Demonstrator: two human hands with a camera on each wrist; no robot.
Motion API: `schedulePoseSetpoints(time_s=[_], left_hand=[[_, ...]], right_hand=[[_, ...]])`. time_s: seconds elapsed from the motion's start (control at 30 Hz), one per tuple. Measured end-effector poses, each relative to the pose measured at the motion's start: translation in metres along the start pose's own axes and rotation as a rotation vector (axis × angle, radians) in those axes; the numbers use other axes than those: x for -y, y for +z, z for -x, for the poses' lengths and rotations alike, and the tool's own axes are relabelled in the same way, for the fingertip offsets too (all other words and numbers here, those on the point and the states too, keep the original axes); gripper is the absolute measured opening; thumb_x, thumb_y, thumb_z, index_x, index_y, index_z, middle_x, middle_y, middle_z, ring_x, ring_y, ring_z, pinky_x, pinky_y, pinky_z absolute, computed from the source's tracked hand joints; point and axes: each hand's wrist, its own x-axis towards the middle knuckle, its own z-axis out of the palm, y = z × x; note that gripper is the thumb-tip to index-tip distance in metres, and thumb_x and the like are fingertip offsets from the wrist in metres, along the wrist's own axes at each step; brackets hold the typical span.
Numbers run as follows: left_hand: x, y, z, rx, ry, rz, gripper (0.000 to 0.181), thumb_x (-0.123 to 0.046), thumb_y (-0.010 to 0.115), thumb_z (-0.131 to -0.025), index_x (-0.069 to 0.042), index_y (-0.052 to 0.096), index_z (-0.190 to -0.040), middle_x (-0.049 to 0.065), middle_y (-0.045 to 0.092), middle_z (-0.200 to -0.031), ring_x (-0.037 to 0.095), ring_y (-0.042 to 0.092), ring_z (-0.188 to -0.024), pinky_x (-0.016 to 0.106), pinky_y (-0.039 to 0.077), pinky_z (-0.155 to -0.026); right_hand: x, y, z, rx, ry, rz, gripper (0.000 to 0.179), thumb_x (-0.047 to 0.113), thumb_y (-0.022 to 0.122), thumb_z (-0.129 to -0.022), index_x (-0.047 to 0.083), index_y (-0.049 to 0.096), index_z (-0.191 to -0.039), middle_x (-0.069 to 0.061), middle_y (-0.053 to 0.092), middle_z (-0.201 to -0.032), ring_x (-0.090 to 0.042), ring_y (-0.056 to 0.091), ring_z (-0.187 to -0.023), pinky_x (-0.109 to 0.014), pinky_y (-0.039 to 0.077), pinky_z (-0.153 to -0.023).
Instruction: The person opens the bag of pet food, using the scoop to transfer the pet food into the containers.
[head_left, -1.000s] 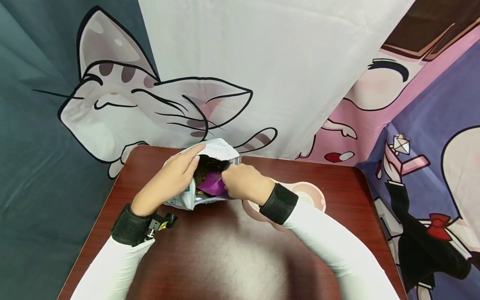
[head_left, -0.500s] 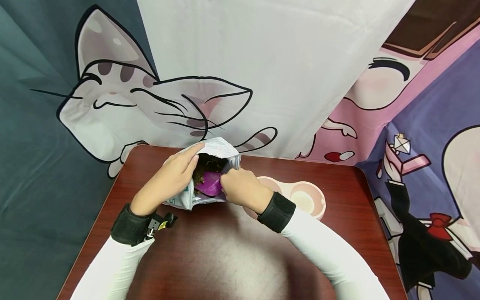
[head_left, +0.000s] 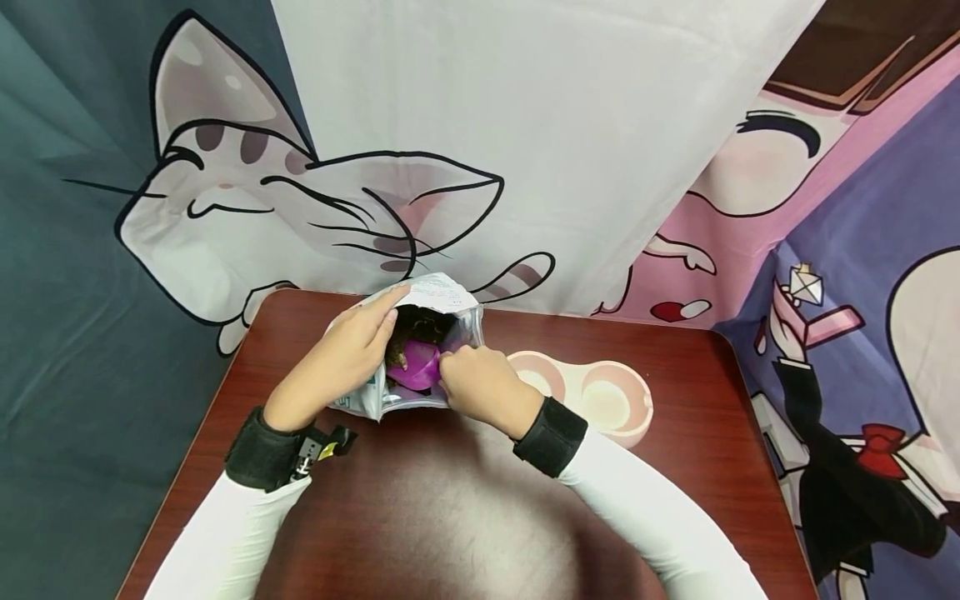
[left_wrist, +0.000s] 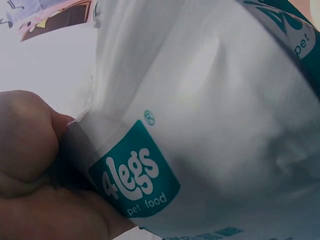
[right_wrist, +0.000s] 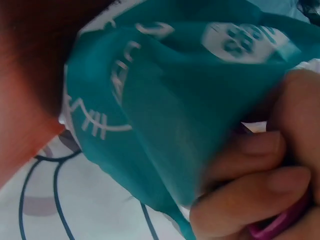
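Observation:
A white and teal pet food bag (left_wrist: 200, 100) stands with its mouth open toward me at the back left of the table. Dark brown food (head_left: 416, 327) shows inside it. My left hand (head_left: 356, 346) holds the bag's left side, thumb and fingers on its edge in the left wrist view. Inside the mouth sits a purple scoop (head_left: 415, 365), some food against it. With curled fingers, my right hand (head_left: 486, 385) grips the scoop's handle (right_wrist: 280, 222) at the bag's right edge. Most of the handle is hidden by that hand.
Right of the bag, a pale pink double bowl (head_left: 573, 383) sits on the reddish-brown table (head_left: 450, 517), partly behind my right wrist. Printed cloth (head_left: 570, 125) with cartoon figures hangs close behind the table and along its right side.
My right hand and the scoop have shifted slightly left and nearer to me, uncovering more of the double bowl. My left hand stays where it was on the bag.

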Motion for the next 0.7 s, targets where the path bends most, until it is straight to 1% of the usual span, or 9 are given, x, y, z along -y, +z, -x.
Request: schedulePoseSetpoints(time_s=[0.1,0.23,0.37,0.47,0.7], left_hand=[[0.0011,0.0005,0.0008,-0.004,0.005,0.004,0.046,-0.008,0.040,-0.109,0.000,0.045,-0.154,0.022,0.050,-0.154,0.043,0.049,-0.141,0.059,0.035,-0.118],[0.0012,0.0003,0.0000,0.008,0.011,0.008,0.046,-0.009,0.040,-0.109,0.000,0.044,-0.154,0.021,0.050,-0.155,0.043,0.047,-0.142,0.059,0.033,-0.118],[0.0010,-0.0010,-0.0003,0.026,0.006,0.008,0.047,-0.010,0.039,-0.109,-0.001,0.043,-0.155,0.020,0.048,-0.156,0.043,0.046,-0.144,0.060,0.032,-0.119],[0.0013,-0.0024,-0.0003,0.027,0.001,0.012,0.047,-0.009,0.039,-0.109,-0.001,0.043,-0.155,0.021,0.048,-0.157,0.043,0.045,-0.144,0.060,0.032,-0.119],[0.0048,-0.0058,0.0014,0.026,0.005,0.020,0.046,-0.009,0.039,-0.110,-0.001,0.043,-0.155,0.021,0.048,-0.156,0.041,0.047,-0.143,0.058,0.033,-0.119]], right_hand=[[0.0018,0.0040,0.0003,-0.013,0.012,-0.012,0.017,0.024,0.066,-0.096,0.011,0.070,-0.087,-0.007,0.072,-0.083,-0.032,0.073,-0.070,-0.048,0.060,-0.056],[0.0019,0.0077,0.0006,-0.038,0.026,-0.014,0.015,0.023,0.066,-0.096,0.010,0.069,-0.088,-0.009,0.072,-0.082,-0.033,0.072,-0.068,-0.048,0.059,-0.056],[0.0027,0.0100,0.0005,-0.063,0.022,-0.004,0.013,0.022,0.067,-0.095,0.010,0.069,-0.089,-0.009,0.072,-0.080,-0.033,0.071,-0.066,-0.048,0.059,-0.054],[0.0039,0.0095,-0.0007,-0.079,0.020,-0.010,0.014,0.022,0.068,-0.094,0.010,0.069,-0.088,-0.009,0.072,-0.079,-0.033,0.071,-0.066,-0.048,0.058,-0.053],[0.0071,0.0082,-0.0082,-0.063,0.031,-0.074,0.016,0.026,0.068,-0.096,0.012,0.069,-0.089,-0.009,0.073,-0.082,-0.034,0.073,-0.069,-0.049,0.059,-0.056]])
